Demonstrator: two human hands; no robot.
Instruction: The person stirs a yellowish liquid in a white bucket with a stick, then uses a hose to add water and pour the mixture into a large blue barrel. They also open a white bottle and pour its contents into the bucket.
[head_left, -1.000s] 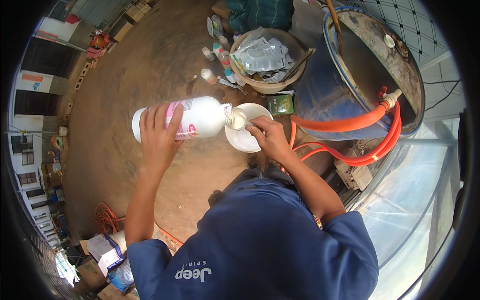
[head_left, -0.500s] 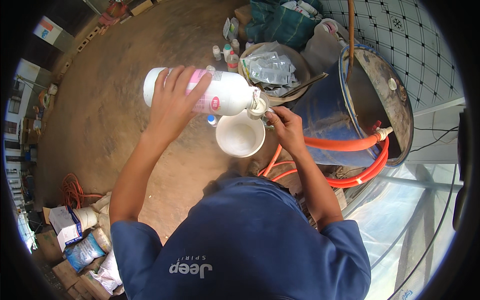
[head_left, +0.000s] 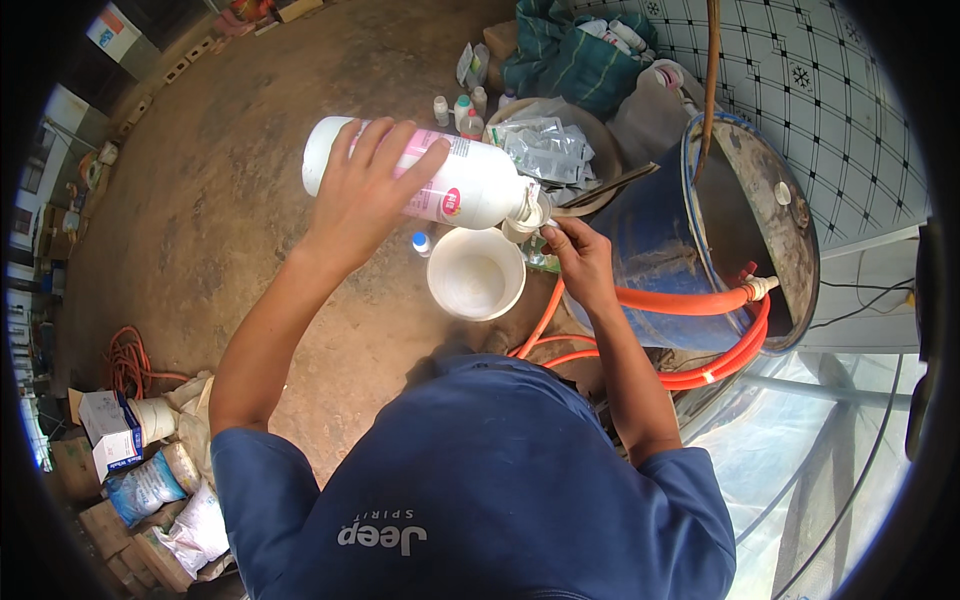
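Observation:
My left hand (head_left: 362, 195) is wrapped round a large white bottle with a pink label (head_left: 482, 182). The bottle lies nearly level, its neck tipped down to the right. At its mouth is a small measuring cup (head_left: 519, 232), which my right hand (head_left: 582, 262) pinches by its handle. Whitish matter shows around the mouth and cup; whether it is flowing I cannot tell. Below them stands a white bucket (head_left: 441, 278), its inside pale and the bottom whitish. A small bottle with a blue cap (head_left: 421, 243) stands on the ground left of the bucket.
A blue drum (head_left: 650, 235) with an orange hose (head_left: 690, 301) stands at right. Beyond the bucket are a basin of silvery packets (head_left: 545, 145), several small bottles (head_left: 463, 108) and a green bag (head_left: 575, 75). Boxes and sacks (head_left: 150, 487) lie at lower left.
The bottle's neck has dipped slightly lower, and the cup has tilted and moved a little with it. The whole view has shifted slightly. Both hands keep their hold.

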